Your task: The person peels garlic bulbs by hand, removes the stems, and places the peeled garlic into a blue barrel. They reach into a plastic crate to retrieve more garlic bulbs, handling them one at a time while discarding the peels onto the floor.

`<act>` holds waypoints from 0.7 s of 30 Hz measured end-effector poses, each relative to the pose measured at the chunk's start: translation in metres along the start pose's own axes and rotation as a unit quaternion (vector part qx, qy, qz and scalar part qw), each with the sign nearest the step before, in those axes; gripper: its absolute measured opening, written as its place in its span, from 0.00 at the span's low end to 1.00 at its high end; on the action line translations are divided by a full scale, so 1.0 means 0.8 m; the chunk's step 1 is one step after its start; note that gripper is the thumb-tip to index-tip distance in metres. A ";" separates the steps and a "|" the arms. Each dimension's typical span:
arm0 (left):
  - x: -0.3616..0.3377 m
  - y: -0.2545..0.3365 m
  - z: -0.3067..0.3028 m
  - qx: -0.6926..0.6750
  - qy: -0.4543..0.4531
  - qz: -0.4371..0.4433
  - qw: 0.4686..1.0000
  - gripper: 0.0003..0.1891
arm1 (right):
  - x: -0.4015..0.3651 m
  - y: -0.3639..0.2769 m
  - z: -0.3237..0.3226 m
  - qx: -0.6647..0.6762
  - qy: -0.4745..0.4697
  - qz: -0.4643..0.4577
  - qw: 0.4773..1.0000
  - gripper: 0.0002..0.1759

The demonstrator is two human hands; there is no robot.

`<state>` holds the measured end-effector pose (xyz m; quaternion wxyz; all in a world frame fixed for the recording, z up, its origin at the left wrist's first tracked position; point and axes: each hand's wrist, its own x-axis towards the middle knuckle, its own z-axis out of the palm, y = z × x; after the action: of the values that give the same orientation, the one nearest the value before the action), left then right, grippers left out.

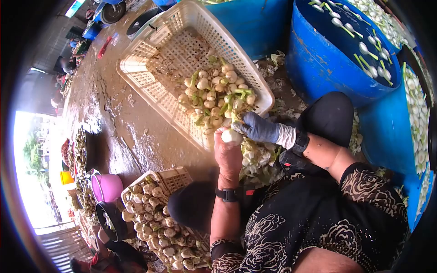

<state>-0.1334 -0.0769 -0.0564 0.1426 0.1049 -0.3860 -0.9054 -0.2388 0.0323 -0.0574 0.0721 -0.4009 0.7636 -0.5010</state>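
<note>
My left hand (228,157), bare with a dark band at the wrist, is closed round a peeled white bulb (232,137). From the right, my right hand (261,128), in a grey-blue glove, touches the top of that bulb with its fingers bent together. Yellowish leaf or skin shows by its fingertips; what it grips is too hidden to tell. Just beyond both hands, unpeeled bulbs with green stalks (211,93) lie in a cream plastic crate (157,100). Pale peelings (257,157) are heaped below the gloved hand.
Blue tubs (314,59) at the right hold white bulbs, some in water. A second crate (170,179), full of soiled bulbs (157,218), stands at lower left. Beyond it are a pink bucket (107,187) and a black bucket (111,223). Another person (118,257) is at the lower left edge.
</note>
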 end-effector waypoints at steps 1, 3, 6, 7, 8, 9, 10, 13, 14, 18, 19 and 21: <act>-0.003 0.002 0.002 0.035 0.010 -0.015 0.999 0.26 | 0.000 -0.002 -0.005 -0.014 -0.025 -0.025 0.999 0.17; -0.007 0.007 0.006 0.106 0.030 -0.044 0.993 0.28 | 0.002 -0.005 -0.017 -0.005 -0.051 -0.030 0.998 0.17; -0.004 0.003 -0.013 0.503 -0.007 0.006 0.864 0.27 | 0.005 -0.002 -0.028 0.006 -0.097 -0.062 0.993 0.17; -0.004 0.006 -0.014 0.503 -0.008 0.005 0.864 0.27 | 0.005 0.001 -0.031 0.011 -0.116 -0.088 0.989 0.18; -0.004 0.008 -0.015 0.147 0.006 -0.085 0.985 0.27 | 0.001 0.013 -0.032 -0.035 -0.142 -0.080 0.986 0.16; -0.004 0.009 -0.015 -0.230 0.019 -0.162 0.959 0.27 | 0.000 0.020 -0.028 -0.035 -0.140 -0.080 0.986 0.16; -0.003 0.010 -0.014 -0.230 0.019 -0.163 0.959 0.27 | 0.002 0.015 -0.026 0.015 -0.114 -0.051 0.992 0.12; -0.001 0.007 -0.008 0.571 0.010 0.037 0.820 0.27 | -0.003 0.003 -0.027 0.222 -0.065 0.012 0.973 0.17; 0.002 -0.004 -0.016 0.571 0.010 0.036 0.820 0.27 | -0.005 0.001 -0.025 0.292 -0.059 0.101 0.949 0.18; 0.002 -0.020 -0.004 0.244 0.081 0.003 0.966 0.26 | -0.012 -0.005 -0.025 0.227 -0.005 0.068 0.971 0.19; -0.001 -0.014 0.004 0.165 0.116 -0.003 0.979 0.28 | -0.014 -0.003 -0.026 0.093 0.013 0.000 0.996 0.18; 0.002 -0.023 -0.034 0.136 0.139 -0.046 0.980 0.29 | -0.019 0.000 -0.028 0.009 -0.006 -0.002 1.000 0.17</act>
<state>-0.1303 -0.0837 -0.0889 0.1369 0.2655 -0.4766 -0.8268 -0.2398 0.0585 -0.0508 0.0798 -0.4046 0.7580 -0.5054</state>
